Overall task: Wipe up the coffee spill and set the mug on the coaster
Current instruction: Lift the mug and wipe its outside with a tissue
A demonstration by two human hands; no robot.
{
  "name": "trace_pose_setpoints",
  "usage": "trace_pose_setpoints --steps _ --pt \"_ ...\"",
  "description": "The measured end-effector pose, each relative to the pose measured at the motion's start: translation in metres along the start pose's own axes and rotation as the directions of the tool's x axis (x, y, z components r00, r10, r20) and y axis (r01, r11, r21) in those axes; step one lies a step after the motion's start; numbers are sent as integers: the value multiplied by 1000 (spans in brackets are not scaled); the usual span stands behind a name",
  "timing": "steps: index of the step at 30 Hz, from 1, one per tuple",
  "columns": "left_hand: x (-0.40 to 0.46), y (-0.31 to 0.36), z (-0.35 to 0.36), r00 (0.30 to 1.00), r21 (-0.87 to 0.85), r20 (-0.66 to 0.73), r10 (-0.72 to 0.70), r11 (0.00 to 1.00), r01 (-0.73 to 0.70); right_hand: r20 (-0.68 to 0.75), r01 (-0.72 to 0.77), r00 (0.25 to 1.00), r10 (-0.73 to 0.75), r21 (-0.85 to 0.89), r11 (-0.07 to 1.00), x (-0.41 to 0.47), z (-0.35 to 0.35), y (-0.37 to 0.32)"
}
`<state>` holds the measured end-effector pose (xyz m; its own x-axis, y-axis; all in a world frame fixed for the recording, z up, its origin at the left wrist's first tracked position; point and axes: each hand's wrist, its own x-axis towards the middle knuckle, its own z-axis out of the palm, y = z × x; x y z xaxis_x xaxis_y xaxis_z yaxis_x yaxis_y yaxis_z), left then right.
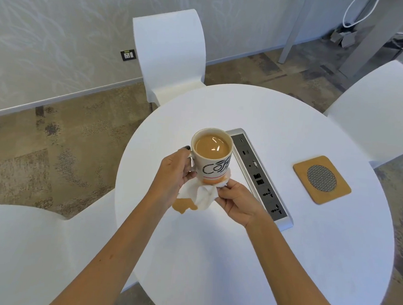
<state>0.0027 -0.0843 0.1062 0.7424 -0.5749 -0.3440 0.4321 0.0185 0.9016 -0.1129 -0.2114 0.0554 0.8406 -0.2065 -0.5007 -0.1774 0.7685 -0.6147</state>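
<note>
At frame centre our left hand [173, 172] grips the coffee mug [212, 153] by its handle while our right hand [237, 201] pinches a stained tissue [202, 192] under it, coaster [321, 179] well right.

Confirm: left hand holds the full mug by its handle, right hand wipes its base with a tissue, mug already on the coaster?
Not on the coaster. In the head view the mug is held up by the left hand, right hand on the tissue; the coaster lies bare.
</note>
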Motion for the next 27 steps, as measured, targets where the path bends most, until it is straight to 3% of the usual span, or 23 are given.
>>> trace_pose_setpoints --steps 8,21,27 --pt "-3 5 -2 999 -81 -32 -26 996 23 -43 48 998 -51 -81 996 -18 -36 -30" --pt "-9 9 -3 997 -42 -76 -21 999 17 -245 122 933 -265 -478 870 -17 -30 -26" --pt "-13 8 -2 998 -66 -54 -22 998 18 -256 154 922 -290 -444 883 -10 -20 -18"
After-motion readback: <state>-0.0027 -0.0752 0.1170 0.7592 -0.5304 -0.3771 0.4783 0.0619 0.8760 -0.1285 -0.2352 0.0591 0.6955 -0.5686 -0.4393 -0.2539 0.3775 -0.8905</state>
